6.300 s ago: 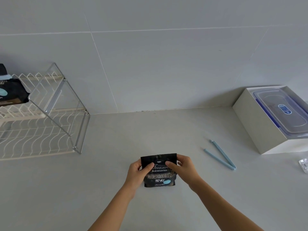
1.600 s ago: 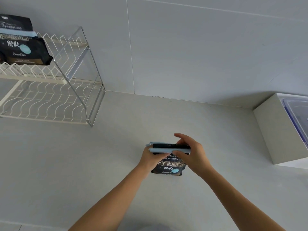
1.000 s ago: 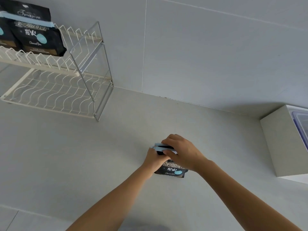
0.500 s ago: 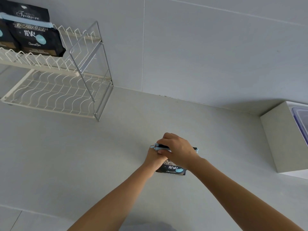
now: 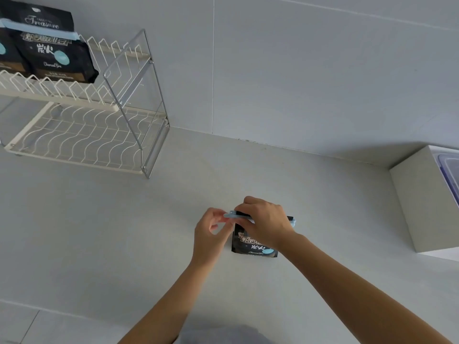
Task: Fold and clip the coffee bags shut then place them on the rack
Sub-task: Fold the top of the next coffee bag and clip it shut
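Note:
A black coffee bag [image 5: 250,245] stands on the grey counter with a light blue clip [image 5: 229,214] across its folded top. My right hand [image 5: 265,223] covers the middle of the clip and grips the bag's top. My left hand [image 5: 211,232] sits at the clip's left end, its fingertips pinching that end. Both hands hide most of the clip; only its left tip and its right tip [image 5: 293,221] show. The white wire rack [image 5: 82,135] stands at the back left, with a clipped black coffee bag [image 5: 53,55] on its upper tier.
Another black bag [image 5: 6,58] shows at the left edge of the rack's top tier. A white box [image 5: 422,207] with a clear lidded container [image 5: 449,170] stands at the right. The tiled wall runs behind the counter.
My left hand has drawn back to the left, from the bag's side out to the clip's left end. The right hand stays on the bag's top.

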Demonstrator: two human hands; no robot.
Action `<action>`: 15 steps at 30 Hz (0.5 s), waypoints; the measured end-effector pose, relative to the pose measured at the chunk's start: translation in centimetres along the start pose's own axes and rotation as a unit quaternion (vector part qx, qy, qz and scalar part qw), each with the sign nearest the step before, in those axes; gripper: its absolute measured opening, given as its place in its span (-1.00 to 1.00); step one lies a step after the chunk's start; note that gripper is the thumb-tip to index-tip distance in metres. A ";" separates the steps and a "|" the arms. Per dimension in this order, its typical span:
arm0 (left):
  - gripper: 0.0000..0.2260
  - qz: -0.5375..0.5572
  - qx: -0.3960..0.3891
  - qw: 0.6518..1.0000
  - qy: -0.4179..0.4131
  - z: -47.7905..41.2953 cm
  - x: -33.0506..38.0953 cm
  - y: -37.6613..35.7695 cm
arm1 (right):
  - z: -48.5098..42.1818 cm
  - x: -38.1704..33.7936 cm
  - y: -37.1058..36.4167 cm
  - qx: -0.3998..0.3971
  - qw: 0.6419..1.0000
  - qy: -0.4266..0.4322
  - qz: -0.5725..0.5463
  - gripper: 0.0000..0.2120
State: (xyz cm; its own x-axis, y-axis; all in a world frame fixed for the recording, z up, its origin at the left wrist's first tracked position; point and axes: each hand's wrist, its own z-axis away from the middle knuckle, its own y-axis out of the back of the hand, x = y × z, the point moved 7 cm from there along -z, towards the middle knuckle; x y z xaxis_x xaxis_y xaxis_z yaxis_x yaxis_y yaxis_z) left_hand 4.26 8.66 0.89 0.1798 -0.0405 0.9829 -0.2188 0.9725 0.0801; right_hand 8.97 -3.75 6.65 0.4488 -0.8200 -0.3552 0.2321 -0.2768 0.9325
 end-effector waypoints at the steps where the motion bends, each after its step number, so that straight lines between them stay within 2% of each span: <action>1: -0.90 -0.028 0.005 0.999 -0.024 0.0 0.5 0.2 | 0.1 0.0 0.0 0.003 1.000 -0.001 -0.001 -0.74; 5: -0.87 -0.133 0.021 0.986 -0.094 -0.3 1.7 0.8 | 0.4 0.0 -0.1 0.007 1.000 -0.005 0.000 -0.76; 9: -0.86 -0.165 0.005 0.979 -0.119 -0.6 2.1 0.8 | 0.3 0.0 0.0 0.006 1.000 -0.005 0.006 -0.77; 12: -0.84 -0.150 0.003 0.982 -0.110 -0.6 1.9 0.8 | 0.3 0.0 -0.1 0.010 1.000 -0.001 0.012 -0.76; 15: -0.81 -0.076 -0.004 0.995 -0.068 -0.7 1.3 0.7 | 0.4 -0.2 -0.2 0.017 0.999 0.018 0.037 -0.74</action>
State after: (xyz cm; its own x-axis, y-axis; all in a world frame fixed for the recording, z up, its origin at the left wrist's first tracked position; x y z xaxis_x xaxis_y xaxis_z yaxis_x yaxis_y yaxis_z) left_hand 4.97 9.47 2.10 0.0795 -0.2182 0.9727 -0.1920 0.9541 0.2297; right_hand 8.49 -3.66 6.53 0.4946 -0.8204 -0.2868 0.1681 -0.2335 0.9577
